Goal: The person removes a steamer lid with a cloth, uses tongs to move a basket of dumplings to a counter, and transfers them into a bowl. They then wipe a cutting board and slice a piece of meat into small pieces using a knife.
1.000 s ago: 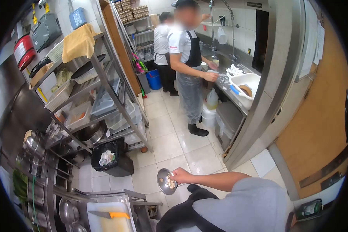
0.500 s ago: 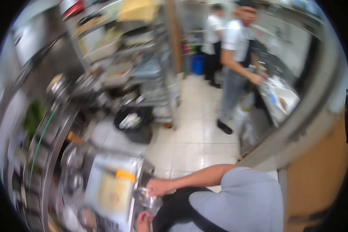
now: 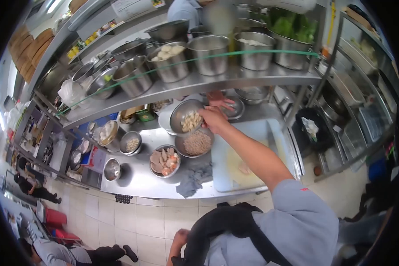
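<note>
My right hand [image 3: 213,119] grips the rim of a metal bowl [image 3: 178,116], which tilts toward me. Pale chunks of food [image 3: 191,121] lie inside it. The bowl hangs over another metal bowl of minced meat [image 3: 197,142] on the steel table. Behind my right hand, another person's hand [image 3: 221,100] reaches in under the shelf with its fingers spread. My left hand [image 3: 180,237] is low beside my body with its fingers curled in, and I see nothing in it. A pale blue cutting board [image 3: 224,175] with a knife [image 3: 271,138] lies under my right forearm.
A steel shelf [image 3: 173,95] with several metal pots crosses above the table. A bowl of sliced meat [image 3: 165,160], a grey cloth [image 3: 194,179] and smaller bowls stand to the left. A black bin [image 3: 303,128] is at right. A person [image 3: 53,252] is at lower left.
My view has swung left from the aisle to the table. My right hand, earlier at a small metal bowl near my body, now stretches over the table holding a bowl.
</note>
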Action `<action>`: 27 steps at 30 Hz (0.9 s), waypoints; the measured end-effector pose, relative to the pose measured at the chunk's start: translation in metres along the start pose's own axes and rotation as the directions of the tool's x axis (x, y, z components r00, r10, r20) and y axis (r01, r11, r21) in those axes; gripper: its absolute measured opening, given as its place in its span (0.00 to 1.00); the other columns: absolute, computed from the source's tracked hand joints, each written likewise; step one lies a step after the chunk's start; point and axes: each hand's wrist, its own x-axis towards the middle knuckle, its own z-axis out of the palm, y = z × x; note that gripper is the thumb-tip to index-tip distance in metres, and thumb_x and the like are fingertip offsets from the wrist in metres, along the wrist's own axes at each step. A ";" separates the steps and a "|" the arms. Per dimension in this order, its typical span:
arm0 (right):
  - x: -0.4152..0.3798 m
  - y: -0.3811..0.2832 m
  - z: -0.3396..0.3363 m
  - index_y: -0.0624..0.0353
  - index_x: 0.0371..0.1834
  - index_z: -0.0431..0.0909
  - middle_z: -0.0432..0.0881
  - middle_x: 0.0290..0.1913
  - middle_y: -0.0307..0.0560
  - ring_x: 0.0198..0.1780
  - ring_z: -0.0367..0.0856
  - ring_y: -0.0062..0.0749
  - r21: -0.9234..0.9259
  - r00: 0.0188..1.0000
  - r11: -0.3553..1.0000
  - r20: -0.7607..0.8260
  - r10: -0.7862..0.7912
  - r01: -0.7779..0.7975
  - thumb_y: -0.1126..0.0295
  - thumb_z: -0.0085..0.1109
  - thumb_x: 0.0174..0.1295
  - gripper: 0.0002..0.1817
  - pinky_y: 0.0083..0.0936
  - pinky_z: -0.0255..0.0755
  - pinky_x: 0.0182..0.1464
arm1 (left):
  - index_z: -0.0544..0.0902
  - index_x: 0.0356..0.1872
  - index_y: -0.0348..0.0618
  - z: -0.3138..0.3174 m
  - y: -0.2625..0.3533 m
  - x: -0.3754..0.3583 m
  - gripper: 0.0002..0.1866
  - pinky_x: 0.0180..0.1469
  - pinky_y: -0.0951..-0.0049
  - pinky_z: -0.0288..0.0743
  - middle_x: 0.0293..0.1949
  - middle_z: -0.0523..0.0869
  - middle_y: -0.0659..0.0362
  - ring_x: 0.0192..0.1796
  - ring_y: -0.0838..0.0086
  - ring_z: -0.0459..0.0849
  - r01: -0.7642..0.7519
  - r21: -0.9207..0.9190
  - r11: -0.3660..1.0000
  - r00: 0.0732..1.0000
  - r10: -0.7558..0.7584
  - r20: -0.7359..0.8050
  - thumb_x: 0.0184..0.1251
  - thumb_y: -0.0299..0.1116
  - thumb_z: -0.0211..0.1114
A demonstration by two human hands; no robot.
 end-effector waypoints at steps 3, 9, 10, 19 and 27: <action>0.059 0.020 0.020 0.59 0.39 0.78 0.82 0.33 0.44 0.29 0.82 0.30 0.281 0.990 0.957 -0.092 0.104 -0.074 0.69 0.61 0.65 0.06 0.27 0.74 0.23 | 0.89 0.44 0.41 0.007 -0.014 -0.038 0.14 0.52 0.56 0.83 0.39 0.91 0.48 0.44 0.51 0.89 0.271 0.080 0.959 0.956 -0.258 -0.142 0.67 0.40 0.65; 0.130 0.052 0.026 0.60 0.50 0.75 0.83 0.41 0.52 0.33 0.83 0.40 0.542 0.910 0.840 -0.344 0.233 -0.010 0.66 0.58 0.73 0.11 0.32 0.81 0.27 | 0.87 0.44 0.29 0.049 -0.064 -0.068 0.22 0.46 0.66 0.83 0.39 0.92 0.43 0.42 0.65 0.91 0.582 -0.337 0.740 0.768 -0.636 -0.071 0.65 0.44 0.71; 0.132 0.052 0.028 0.60 0.50 0.75 0.83 0.41 0.52 0.33 0.83 0.40 0.544 0.909 0.839 -0.345 0.232 -0.008 0.66 0.58 0.73 0.11 0.32 0.81 0.27 | 0.86 0.45 0.30 0.050 -0.064 -0.067 0.22 0.47 0.63 0.82 0.40 0.91 0.42 0.43 0.61 0.90 0.521 -0.302 0.799 0.822 -0.565 -0.077 0.69 0.45 0.66; 0.066 0.064 0.015 0.57 0.48 0.80 0.81 0.49 0.45 0.43 0.81 0.33 0.235 0.951 0.971 -0.287 0.115 -0.047 0.63 0.61 0.71 0.10 0.33 0.81 0.36 | 0.86 0.49 0.34 -0.022 -0.030 0.029 0.17 0.49 0.69 0.82 0.42 0.91 0.51 0.44 0.68 0.88 0.289 -0.297 0.910 0.955 -0.296 0.024 0.65 0.36 0.73; -0.212 0.100 -0.046 0.58 0.32 0.83 0.85 0.35 0.53 0.35 0.84 0.51 -0.817 0.987 0.577 -0.085 -0.135 0.009 0.64 0.64 0.64 0.09 0.42 0.78 0.44 | 0.83 0.51 0.39 -0.123 0.179 0.145 0.12 0.49 0.58 0.80 0.44 0.87 0.47 0.45 0.56 0.86 -0.433 0.180 0.883 0.894 0.446 -0.040 0.69 0.31 0.67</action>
